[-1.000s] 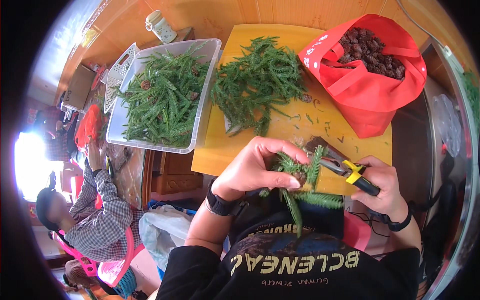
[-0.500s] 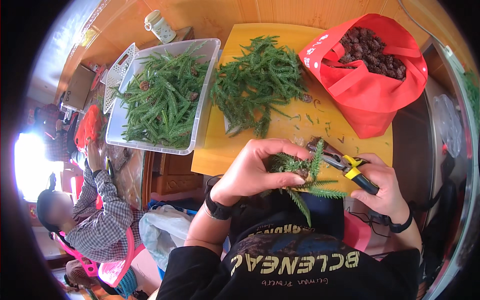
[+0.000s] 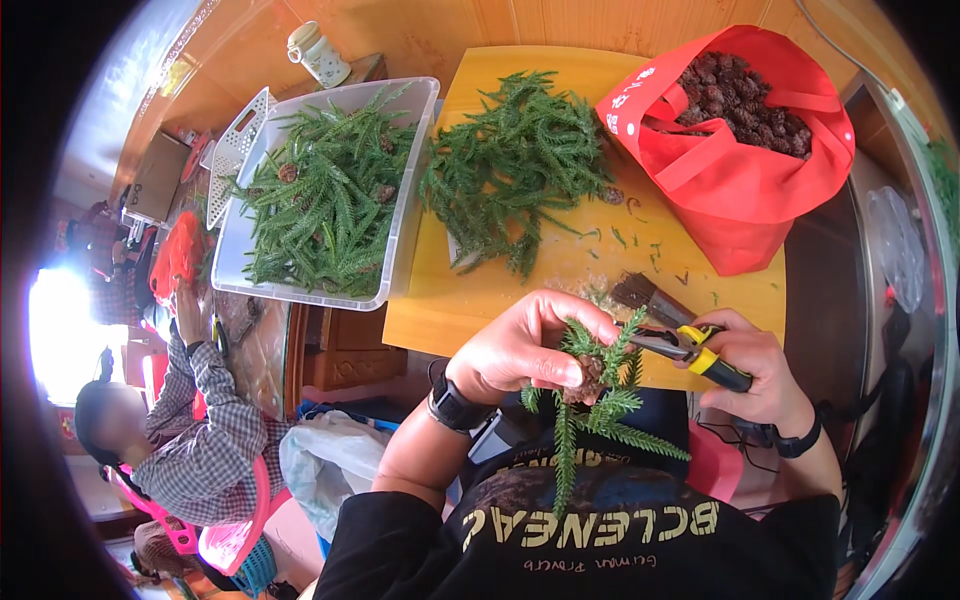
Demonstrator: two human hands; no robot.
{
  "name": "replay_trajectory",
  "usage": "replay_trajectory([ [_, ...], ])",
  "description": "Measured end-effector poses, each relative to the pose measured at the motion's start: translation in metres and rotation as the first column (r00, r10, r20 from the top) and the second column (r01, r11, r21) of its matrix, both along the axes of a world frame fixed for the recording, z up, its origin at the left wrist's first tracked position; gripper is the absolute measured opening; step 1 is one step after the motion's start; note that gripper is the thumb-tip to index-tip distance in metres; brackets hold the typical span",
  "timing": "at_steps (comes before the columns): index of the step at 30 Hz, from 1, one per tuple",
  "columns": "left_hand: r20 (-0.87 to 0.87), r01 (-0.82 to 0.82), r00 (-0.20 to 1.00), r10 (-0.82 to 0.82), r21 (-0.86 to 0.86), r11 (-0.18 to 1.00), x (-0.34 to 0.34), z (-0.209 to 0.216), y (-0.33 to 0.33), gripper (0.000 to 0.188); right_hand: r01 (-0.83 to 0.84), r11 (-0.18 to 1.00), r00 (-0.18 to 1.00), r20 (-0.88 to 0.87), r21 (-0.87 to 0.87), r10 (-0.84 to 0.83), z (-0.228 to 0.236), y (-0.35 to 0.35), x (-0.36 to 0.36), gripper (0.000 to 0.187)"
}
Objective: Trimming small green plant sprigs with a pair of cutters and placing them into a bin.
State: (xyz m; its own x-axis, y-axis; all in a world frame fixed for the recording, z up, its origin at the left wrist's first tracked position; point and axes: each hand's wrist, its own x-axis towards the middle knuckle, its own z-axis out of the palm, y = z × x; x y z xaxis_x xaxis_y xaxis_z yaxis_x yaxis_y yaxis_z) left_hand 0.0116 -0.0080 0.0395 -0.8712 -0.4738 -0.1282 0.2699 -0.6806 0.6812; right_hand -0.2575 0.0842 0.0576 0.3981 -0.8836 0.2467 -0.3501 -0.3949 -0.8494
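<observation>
My left hand point(image 3: 530, 345) pinches a pine cone point(image 3: 590, 380) that has green artificial pine sprigs point(image 3: 610, 410) spreading around it. In my right hand point(image 3: 765, 370) are pliers point(image 3: 715, 362) with yellow and black handles, their jaws pointing left at the top of the sprigs. Whether the jaws grip anything is hard to see. Beyond the hands, a pile of loose pine sprigs point(image 3: 520, 165) lies on the yellow table point(image 3: 450, 320). A dark-bristled brush point(image 3: 650, 297) rests on the table just past the pliers.
At left stands a clear plastic bin point(image 3: 395, 265) full of sprigs with pine cones among them. A red bag point(image 3: 725, 210) of pine cones stands at the far right. A lidded cup point(image 3: 320, 55) is behind the bin. Another person point(image 3: 200, 430) sits at the left, working at a separate table.
My left hand has turned the cone and sprigs, so the cone now faces up and the sprigs hang lower. The pliers have shifted slightly down and left, uncovering the brush.
</observation>
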Motion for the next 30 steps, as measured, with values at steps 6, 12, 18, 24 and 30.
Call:
replay_trajectory([
  [6,0.043,0.018,0.999,-0.017,-0.018,1.000,0.002,0.011,-0.001,0.046,0.027,1.000,1.000,0.010,-0.009,-0.027,0.006,0.003,0.002,0.032],
  [12,0.114,-0.086,0.887,0.446,-0.911,0.403,-0.005,0.027,-0.004,0.038,0.283,0.951,0.933,-0.265,0.128,-0.242,0.020,0.016,0.005,0.033],
  [18,0.080,-0.026,0.817,0.571,-0.984,0.176,-0.006,0.030,0.003,0.037,0.235,0.970,0.954,-0.208,0.061,-0.218,0.020,0.014,0.007,0.035],
  [24,0.010,-0.141,0.985,0.173,-0.533,0.834,0.006,0.009,-0.006,0.035,0.127,0.992,0.978,-0.166,-0.024,-0.130,0.010,0.008,0.003,0.043],
  [30,0.004,-0.106,0.994,0.107,-0.124,0.987,0.001,0.002,0.003,0.043,0.042,0.999,0.987,-0.153,-0.005,-0.043,0.006,0.004,-0.001,0.042],
])
